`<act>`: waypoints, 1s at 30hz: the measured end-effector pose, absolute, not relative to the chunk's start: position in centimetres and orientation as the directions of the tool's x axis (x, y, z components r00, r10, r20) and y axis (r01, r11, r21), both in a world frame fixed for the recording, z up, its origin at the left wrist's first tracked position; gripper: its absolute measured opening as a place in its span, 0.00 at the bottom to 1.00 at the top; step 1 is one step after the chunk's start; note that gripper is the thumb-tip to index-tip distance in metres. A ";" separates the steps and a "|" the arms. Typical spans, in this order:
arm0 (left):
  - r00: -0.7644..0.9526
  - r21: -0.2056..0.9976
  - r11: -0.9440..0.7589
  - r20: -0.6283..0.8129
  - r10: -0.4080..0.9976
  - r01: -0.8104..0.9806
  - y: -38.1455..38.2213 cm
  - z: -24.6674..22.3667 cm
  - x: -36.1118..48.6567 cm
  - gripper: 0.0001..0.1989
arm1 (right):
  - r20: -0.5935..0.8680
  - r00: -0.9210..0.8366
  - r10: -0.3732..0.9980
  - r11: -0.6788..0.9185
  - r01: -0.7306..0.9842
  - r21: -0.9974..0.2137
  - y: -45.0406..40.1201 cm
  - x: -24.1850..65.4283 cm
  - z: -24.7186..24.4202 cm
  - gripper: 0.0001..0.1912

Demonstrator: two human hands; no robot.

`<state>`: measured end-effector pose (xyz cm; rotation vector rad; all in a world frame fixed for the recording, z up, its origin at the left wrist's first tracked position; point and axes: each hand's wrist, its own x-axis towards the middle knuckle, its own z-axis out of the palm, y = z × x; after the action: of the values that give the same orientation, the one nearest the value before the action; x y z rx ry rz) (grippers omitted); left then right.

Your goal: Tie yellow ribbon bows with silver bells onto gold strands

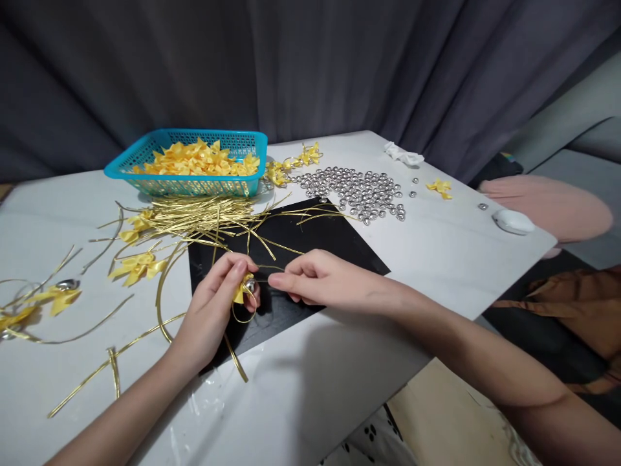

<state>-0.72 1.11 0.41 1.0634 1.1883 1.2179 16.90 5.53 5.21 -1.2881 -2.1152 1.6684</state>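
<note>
Over the black sheet (310,239), my left hand (220,291) pinches a yellow ribbon bow (239,294). A small silver bead (250,283) sits against the bow, and a loop of thin gold cord (244,321) hangs below it. Two thin strands of gold cord run from the bow to my right hand (310,278). Its thumb and fingers are closed on the cord, a short way right of the bow. The tips of the strands are hidden inside the right hand.
A blue basket (184,188) of yellow bows stands at the back left. Gold cords (204,217) lie piled before it. Many silver beads (354,191) are spread behind the black sheet. Finished-looking bows (138,266) lie at left. A white computer mouse (513,221) rests near the right edge.
</note>
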 end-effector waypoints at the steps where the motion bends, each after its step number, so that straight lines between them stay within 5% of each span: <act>1: -0.023 0.992 0.074 -0.076 0.997 -0.103 1.1 0.4 -0.7 0.09 | -0.376 -0.616 0.692 -0.006 0.516 -0.856 5.5 16.9 5.2 0.26; 9: -0.019 0.993 0.074 -0.076 0.997 -0.092 1.1 0.6 -0.8 0.09 | -0.451 -0.634 0.628 -0.185 0.441 -0.878 5.7 17.1 4.7 0.26; 16: -0.051 0.998 0.050 -0.052 0.997 -0.026 1.5 0.2 -1.0 0.09 | -0.400 -0.584 0.707 -0.054 0.519 -0.853 5.7 16.9 4.9 0.28; 30: -0.063 0.967 0.157 -0.172 0.983 -0.202 1.6 1.2 -0.5 0.08 | -0.368 -0.588 0.721 -0.096 0.440 -0.893 5.4 16.2 4.1 0.26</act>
<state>-0.55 1.60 1.22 0.9041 1.1929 1.2301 16.23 5.43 4.05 -1.2832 -1.9366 1.7457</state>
